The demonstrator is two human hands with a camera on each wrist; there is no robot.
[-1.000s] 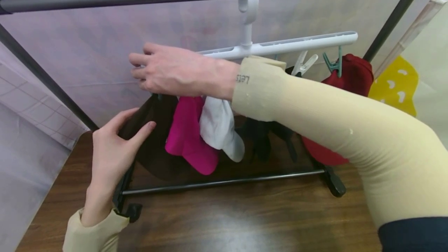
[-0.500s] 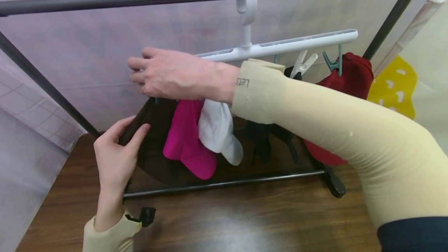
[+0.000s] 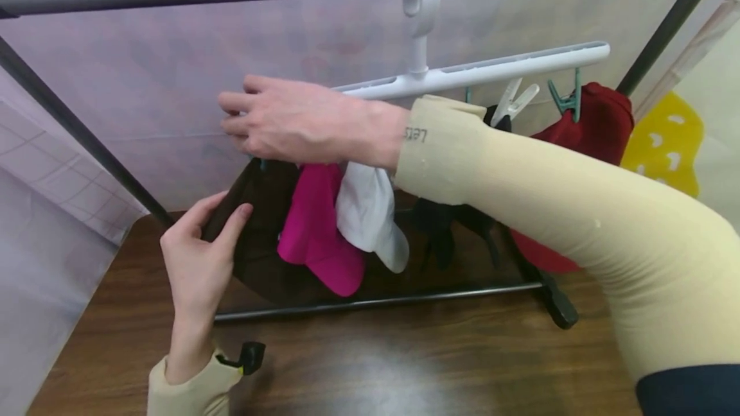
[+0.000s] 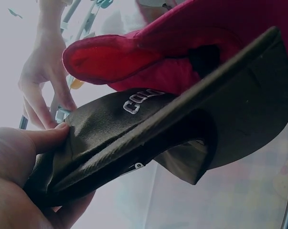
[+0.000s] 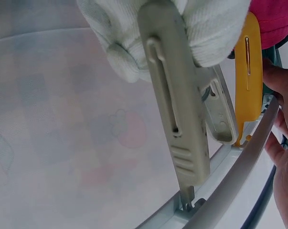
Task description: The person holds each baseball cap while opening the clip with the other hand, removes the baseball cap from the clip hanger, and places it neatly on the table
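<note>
Left hand: raised from the near left, palm turned to the right, the wrist bent slightly back.
Left fingers: curled, with the thumb set opposite them in a pinching hold; the thumb tip is seen pressed flat in the left wrist view.
Left forearm: held almost upright, covered by a beige sleeve up to the wrist.
Right hand: stretched leftward across the scene at a higher level, the back of the hand turned up.
Right fingers: bent downward at the far left end, their tips hidden from the head view.
Right arm: extended from the near right, bent at the elbow, clad in a beige sleeve.
</note>
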